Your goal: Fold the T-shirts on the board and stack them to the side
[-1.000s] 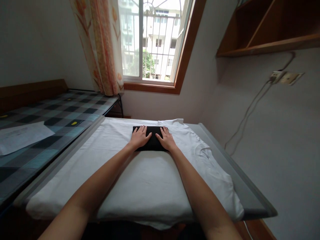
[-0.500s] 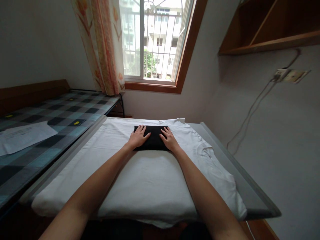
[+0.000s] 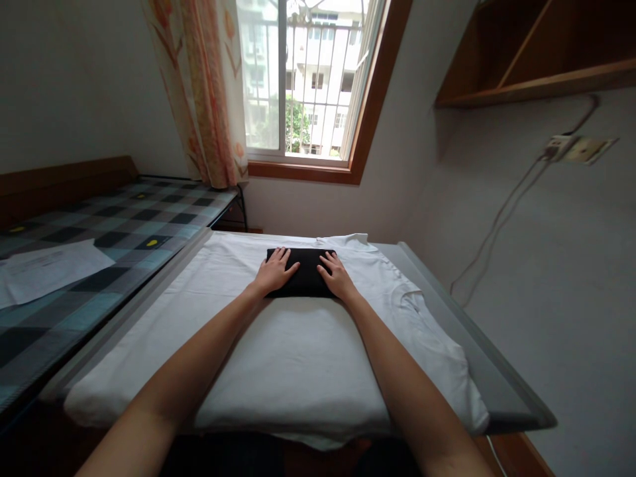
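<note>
A black rectangular piece point(image 3: 307, 275), perhaps a folded cloth, lies flat on a spread white garment point(image 3: 298, 361) that looks like a T-shirt. Its exact kind is unclear. My left hand point(image 3: 274, 270) rests on its left end, fingers spread and palm down. On the right end lies my right hand point(image 3: 336, 274), also flat with fingers apart. Both forearms reach across the white fabric, which covers most of the grey tabletop point(image 3: 427, 275) and hangs over the near edge.
To the left stands a bed with a checked mattress point(image 3: 189, 202) and paper sheets point(image 3: 54, 268) on it. A barred window point(image 3: 318, 99) and a floral curtain point(image 3: 209, 99) are ahead. On the right wall are a wooden shelf point(image 3: 527, 83) and a socket with a hanging cable point(image 3: 559, 149).
</note>
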Motion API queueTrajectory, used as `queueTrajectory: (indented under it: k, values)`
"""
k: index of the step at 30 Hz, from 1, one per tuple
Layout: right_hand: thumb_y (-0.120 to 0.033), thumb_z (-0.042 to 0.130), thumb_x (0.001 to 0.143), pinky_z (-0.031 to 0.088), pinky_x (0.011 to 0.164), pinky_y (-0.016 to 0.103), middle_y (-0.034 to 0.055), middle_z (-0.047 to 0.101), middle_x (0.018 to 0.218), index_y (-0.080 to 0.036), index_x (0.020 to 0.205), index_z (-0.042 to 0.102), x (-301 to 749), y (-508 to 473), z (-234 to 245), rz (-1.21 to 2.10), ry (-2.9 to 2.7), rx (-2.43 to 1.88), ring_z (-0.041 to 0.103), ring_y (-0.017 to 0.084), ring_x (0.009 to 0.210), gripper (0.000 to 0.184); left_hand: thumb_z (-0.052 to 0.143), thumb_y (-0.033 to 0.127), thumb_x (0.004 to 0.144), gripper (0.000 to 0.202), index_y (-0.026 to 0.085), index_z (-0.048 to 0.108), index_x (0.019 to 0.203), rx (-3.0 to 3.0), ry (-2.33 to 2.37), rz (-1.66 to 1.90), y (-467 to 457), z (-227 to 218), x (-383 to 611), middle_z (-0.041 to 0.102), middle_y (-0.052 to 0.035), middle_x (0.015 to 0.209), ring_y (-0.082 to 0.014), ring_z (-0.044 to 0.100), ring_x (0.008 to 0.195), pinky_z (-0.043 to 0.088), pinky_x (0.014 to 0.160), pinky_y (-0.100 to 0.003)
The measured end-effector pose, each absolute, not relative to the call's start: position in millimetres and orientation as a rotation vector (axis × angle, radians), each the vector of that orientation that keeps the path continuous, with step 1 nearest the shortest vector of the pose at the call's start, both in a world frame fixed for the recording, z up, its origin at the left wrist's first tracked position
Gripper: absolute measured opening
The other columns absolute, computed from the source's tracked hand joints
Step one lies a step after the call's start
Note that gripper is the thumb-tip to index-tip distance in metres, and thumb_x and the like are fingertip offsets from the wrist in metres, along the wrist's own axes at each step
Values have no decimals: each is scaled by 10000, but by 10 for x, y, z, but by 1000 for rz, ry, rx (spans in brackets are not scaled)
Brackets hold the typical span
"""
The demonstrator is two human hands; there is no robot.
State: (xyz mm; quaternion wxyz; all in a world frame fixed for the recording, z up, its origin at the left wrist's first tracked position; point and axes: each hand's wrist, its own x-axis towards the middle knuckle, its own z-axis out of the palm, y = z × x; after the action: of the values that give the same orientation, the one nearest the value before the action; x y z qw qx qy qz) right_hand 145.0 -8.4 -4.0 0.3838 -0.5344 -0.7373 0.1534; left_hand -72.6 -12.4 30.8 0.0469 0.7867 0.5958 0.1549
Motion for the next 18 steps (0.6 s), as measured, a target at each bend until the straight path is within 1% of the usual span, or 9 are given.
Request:
queueTrajectory:
  k: [6,11,18]
  values:
    - [-502,465,905,218,1178,465,136,423,1485,-116,1327,584,1447,-96,-29,375,-1892,-1372,238,285,1445,584,296,573,960,657,169,355,1475,2409,1817,495,-131,313,-725,275,-99,1570,-232,185,1467,301,1131,-430]
    - [-523,460,905,222,1175,477,117,438,1478,-150,1318,597,1448,-99,-35,369,-1889,-1358,247,278,1443,573,312,561,961,653,151,371,1466,2413,1819,508,-145,323,-718,293,-109,1562,-232,201,1462,314,1124,-410]
    - [-517,469,899,217,1180,452,143,433,1477,-111,1315,594,1445,-111,-19,387,-1879,-1369,249,278,1442,595,322,559,960,643,162,375,1463,2406,1818,523,-140,315,-720,298,-107,1560,-229,199,1463,308,1126,-407]
